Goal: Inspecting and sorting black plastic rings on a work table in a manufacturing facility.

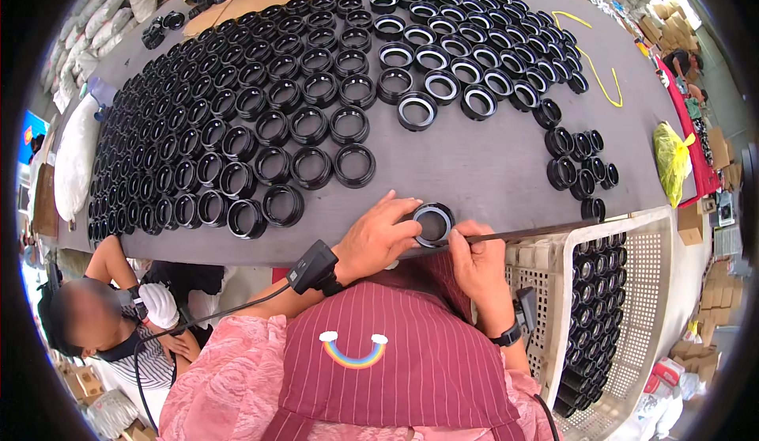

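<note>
My left hand (379, 235) grips a black ring (434, 225) with a pale grey inner band, at the table's near edge. Closed fingertips of my right hand (479, 261) meet at that ring's right side; what they pinch is hidden. From those fingers a thin dark line runs rightward along the table edge, and I cannot tell whether it is a strip or the edge itself. Rows of plain black rings (354, 165) stand on the left. Farther right lie black rings with a light inner band (417, 111). A smaller group of black rings (561, 173) sits right of my hands.
A light plastic crate (545, 283) with several stacked black rings stands below the table at right. A yellow bag (670, 160) and yellow cord (605, 85) lie on the table's right side. Another person (118, 322) sits at lower left, one arm against the table edge.
</note>
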Demonstrator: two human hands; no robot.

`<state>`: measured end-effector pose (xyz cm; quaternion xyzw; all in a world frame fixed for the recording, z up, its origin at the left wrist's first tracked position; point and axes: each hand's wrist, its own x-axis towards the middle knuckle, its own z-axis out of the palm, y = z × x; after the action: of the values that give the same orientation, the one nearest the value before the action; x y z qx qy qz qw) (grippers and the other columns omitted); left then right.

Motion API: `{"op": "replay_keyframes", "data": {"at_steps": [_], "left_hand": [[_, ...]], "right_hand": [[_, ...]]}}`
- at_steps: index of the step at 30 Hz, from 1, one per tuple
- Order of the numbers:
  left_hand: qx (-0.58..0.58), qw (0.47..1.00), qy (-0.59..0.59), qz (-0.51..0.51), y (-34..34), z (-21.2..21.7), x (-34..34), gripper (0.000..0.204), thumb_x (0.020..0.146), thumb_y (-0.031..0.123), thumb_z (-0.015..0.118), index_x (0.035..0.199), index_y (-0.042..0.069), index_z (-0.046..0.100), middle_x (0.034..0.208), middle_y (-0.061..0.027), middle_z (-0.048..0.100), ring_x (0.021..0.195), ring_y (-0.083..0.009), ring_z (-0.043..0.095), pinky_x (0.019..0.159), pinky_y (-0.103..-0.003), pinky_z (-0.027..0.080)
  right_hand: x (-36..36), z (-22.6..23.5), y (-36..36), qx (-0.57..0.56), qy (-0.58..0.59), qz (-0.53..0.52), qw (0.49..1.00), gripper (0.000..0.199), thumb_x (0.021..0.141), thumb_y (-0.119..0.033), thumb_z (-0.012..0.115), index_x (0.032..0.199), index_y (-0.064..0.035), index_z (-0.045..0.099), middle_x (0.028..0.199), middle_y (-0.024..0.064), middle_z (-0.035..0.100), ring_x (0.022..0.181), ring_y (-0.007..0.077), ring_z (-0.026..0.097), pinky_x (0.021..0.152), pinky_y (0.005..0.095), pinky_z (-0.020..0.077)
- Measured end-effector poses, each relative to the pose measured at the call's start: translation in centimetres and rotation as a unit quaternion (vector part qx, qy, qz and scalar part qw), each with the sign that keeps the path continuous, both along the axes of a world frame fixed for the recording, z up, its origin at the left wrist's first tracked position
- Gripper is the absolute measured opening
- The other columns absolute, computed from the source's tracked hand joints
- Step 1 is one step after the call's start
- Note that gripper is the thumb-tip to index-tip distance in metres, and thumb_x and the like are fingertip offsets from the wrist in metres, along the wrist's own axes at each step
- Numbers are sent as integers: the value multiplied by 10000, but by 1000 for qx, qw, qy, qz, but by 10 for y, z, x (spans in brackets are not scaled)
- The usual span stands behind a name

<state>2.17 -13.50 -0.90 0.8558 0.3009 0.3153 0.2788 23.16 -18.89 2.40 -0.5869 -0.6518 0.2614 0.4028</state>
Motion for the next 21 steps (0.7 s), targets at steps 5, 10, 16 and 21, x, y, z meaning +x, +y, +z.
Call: {"op": "replay_keyframes", "data": {"at_steps": [5,10,16,21], "left_hand": [[-2,1000,1,2,0,0,2,216,804,113,723,993,59,636,1317,-192,570,1250,-370,536,1109,-581,365],[5,1000,4,-4,3,-7,1,275,787,100,733,1029,52,611,1318,-191,567,1265,-357,531,1118,-564,358],[-52,998,-26,25,0,-7,2,573,813,143,727,1313,16,479,1346,-173,552,1287,-356,509,1149,-547,315],[-56,998,6,17,0,1,6,680,800,174,744,1382,12,430,1383,-163,517,1334,-362,466,1167,-557,271]], "right_hand": [[7,3,12,128,-100,-45,986,37,871,-47,646,851,-43,615,814,123,655,729,353,598,697,437,476],[-5,-16,20,155,-3,17,988,27,891,-33,650,901,-39,674,849,82,696,738,241,591,732,361,468],[-5,-23,22,136,44,71,987,62,869,-26,625,837,-63,664,747,52,661,698,228,567,762,365,431],[1,-34,19,108,72,50,990,95,875,-36,603,785,-53,627,722,68,627,688,234,578,755,388,447]]}}
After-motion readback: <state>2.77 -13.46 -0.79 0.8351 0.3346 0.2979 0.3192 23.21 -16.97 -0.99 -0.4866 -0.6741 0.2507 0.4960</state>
